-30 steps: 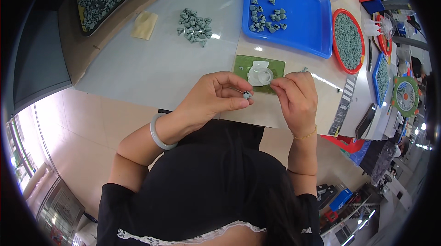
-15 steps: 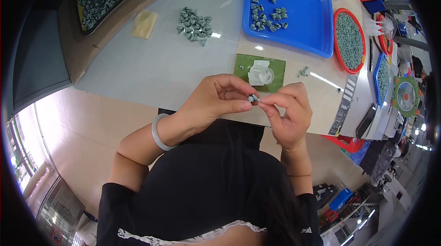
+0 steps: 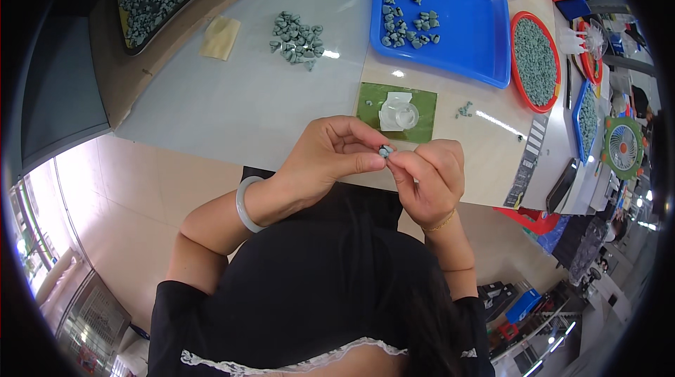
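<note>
My left hand (image 3: 329,148) pinches a small grey-green moulded piece (image 3: 384,151) with a dark patch between thumb and fingertips. From the other side, the closed thumb and fingers of my right hand (image 3: 430,174) press against the same piece; anything smaller between those fingertips is hidden. Just beyond the hands lies a green mat (image 3: 424,127), carrying a small clear round dish (image 3: 406,116) on a white patch. A tiny grey-green bit (image 3: 369,103) rests on the mat's left part.
A pile of grey-green pieces (image 3: 299,39) lies at left, near a yellowish square pad (image 3: 220,38). Behind the mat stands a blue tray (image 3: 471,60) with similar pieces. A red-rimmed basket (image 3: 534,60) holds many small parts; several tiny bits (image 3: 465,110) lie right of the mat.
My right hand has moved slightly left and its fingertips have closed in on the piece. My left hand has stayed almost still.
</note>
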{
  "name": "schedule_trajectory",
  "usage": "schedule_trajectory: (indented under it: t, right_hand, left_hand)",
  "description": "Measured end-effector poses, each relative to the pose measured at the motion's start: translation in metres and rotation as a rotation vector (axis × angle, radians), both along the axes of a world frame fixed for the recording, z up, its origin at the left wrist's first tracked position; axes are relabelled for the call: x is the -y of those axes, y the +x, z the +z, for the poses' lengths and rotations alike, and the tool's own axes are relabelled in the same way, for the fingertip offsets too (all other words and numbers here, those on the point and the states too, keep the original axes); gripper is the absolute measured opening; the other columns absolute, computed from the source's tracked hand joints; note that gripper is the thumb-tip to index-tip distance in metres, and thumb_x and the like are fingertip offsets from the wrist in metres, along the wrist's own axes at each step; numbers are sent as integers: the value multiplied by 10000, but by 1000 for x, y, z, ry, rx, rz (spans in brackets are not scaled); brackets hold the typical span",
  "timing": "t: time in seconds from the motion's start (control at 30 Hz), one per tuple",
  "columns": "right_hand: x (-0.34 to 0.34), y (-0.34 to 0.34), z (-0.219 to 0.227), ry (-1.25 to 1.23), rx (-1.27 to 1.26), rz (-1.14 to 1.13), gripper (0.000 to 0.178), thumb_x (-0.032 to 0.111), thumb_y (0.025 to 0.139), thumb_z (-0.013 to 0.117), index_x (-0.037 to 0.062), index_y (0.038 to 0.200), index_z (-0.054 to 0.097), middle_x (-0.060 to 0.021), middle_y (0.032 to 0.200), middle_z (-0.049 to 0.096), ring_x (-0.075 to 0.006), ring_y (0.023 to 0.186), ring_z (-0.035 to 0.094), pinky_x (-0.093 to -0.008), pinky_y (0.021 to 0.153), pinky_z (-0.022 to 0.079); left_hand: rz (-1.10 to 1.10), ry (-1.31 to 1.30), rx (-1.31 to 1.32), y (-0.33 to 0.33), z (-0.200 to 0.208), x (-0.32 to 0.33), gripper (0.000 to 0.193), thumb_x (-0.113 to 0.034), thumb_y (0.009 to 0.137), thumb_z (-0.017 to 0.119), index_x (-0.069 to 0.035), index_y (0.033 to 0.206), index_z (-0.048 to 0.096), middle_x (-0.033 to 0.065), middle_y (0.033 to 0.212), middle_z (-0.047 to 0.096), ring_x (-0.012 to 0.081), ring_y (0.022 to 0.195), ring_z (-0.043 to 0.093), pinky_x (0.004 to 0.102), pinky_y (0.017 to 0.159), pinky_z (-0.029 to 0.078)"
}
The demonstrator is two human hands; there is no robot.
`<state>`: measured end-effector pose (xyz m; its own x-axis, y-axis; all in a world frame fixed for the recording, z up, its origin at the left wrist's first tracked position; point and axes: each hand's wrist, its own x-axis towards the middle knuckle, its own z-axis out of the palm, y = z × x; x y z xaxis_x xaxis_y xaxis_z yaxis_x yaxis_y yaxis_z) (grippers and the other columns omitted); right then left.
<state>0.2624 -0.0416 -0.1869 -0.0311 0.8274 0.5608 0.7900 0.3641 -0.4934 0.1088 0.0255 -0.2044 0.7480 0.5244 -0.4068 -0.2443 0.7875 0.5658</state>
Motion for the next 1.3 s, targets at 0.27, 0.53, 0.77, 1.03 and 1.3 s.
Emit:
schedule_trajectory:
  t: [0.27,0.53,0.77,1.03,1.3]
  right_hand:
    - [4,16,-8,70,59,140,269,13,565,603,40,831,618,-13,799,514,-189,654,467,-278,544,386]
    - [12,17,-10,113,-124,0,301,-20,558,685,69,836,614,-19,773,505,-183,635,471,-278,535,382]
    - [17,22,-8,98,-53,-2,173,4,665,670,77,798,585,-22,779,512,-188,626,471,-287,553,379]
    - [17,24,-3,100,-351,-96,289,34,675,675,40,916,516,-74,786,543,-220,669,490,-312,626,404]
    - [36,61,7,-6,-365,-188,200,-24,756,552,-14,941,477,-84,794,489,-161,708,436,-257,647,377]
  left_hand:
    - [-61,25,-57,3,6,0,159,61,734,619,15,873,559,130,884,614,153,813,612,243,721,514]
    - [-59,63,-20,16,15,1,174,53,734,623,10,885,548,141,909,610,161,851,606,245,726,514]
    - [-105,149,-43,23,21,1,172,70,732,610,8,883,553,143,938,604,168,879,597,264,760,506]
    - [-129,712,-259,52,42,-47,162,6,737,625,2,898,608,69,884,608,115,770,569,235,704,478]
    - [105,1495,-832,33,28,-129,163,-25,717,587,-48,873,628,77,833,603,200,695,545,290,637,434]
